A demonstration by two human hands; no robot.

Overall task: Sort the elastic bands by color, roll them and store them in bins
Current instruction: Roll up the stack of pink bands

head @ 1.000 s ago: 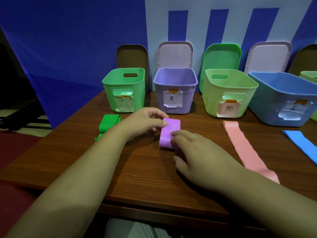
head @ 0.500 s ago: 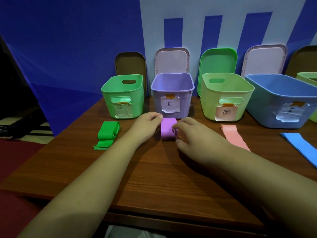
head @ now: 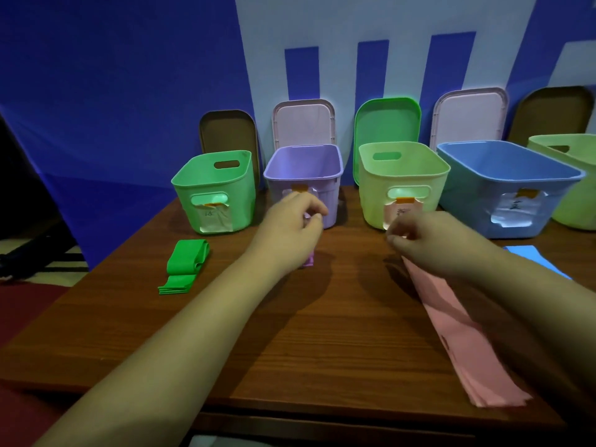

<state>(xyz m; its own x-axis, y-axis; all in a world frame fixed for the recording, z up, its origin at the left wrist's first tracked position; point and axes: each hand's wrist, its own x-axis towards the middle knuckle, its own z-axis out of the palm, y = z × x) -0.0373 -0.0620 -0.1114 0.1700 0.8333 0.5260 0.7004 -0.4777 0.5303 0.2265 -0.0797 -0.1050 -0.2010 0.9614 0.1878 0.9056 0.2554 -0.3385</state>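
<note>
One purple band point(head: 308, 260) is rolled, pink band point(head: 458, 333) flat.

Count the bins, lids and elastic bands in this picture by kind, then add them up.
Bins: 5
Lids: 5
Bands: 4, counting the purple band gripped by the left hand and the pink band pinched by the right hand
Total: 14

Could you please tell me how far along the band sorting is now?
Done: no band visibly sits in a bin. In hand: the left hand grips the purple band, seemingly rolled, before the purple bin; the right hand pinches the pink band. Left: the green band and blue band lie on the table.
</note>
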